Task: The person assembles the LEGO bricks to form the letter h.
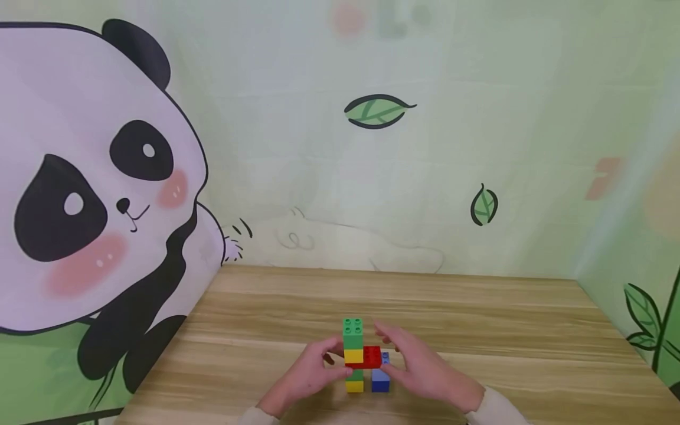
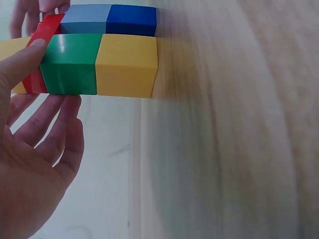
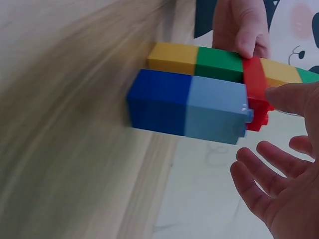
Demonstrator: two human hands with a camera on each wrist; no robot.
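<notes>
A structure of toy building bricks stands on the wooden table. Its left column has a yellow brick (image 2: 127,64) at the bottom, a green brick (image 2: 70,63) over it, then a long red brick (image 1: 373,356), an upper yellow brick (image 1: 353,356) and a top green brick (image 1: 353,337). The red brick reaches right, over part of a light blue brick (image 3: 217,107) on a dark blue brick (image 3: 159,99). My left hand (image 1: 310,367) pinches the column at the red brick, thumb in front, fingers behind. My right hand's (image 1: 422,367) thumb touches the red brick's right end; its other fingers are spread loosely.
The wooden table (image 1: 255,301) extends behind and to both sides of the bricks. A pale fabric backdrop (image 1: 297,147) with a printed panda (image 1: 154,236) and leaves rises along the table's back and sides.
</notes>
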